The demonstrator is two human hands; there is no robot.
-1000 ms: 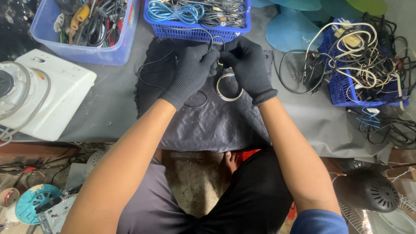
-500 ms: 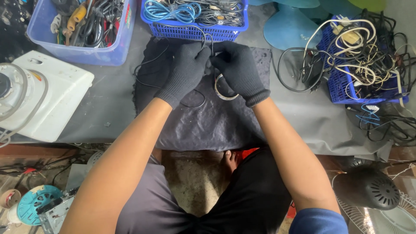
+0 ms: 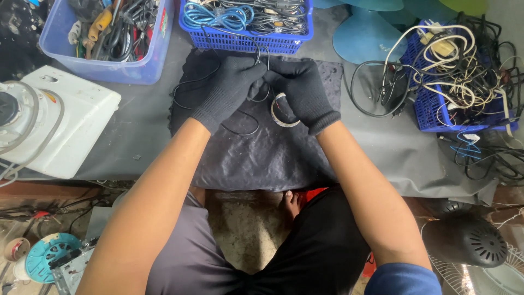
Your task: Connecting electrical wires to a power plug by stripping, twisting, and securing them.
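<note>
Both the left hand and the right hand wear black knit gloves. The thin cable between them is black; the tape roll beneath the right hand is white. The cloth at centre frame is dark grey with a faint mottled texture, over a plain grey table cover. Upper centre, the mesh basket is bright blue, holding light blue and black cords. Upper left, the plastic tub is translucent pale blue. At left, the appliance housing is white. Upper right, the second basket is deep blue, with cream-white and black wires.
</note>
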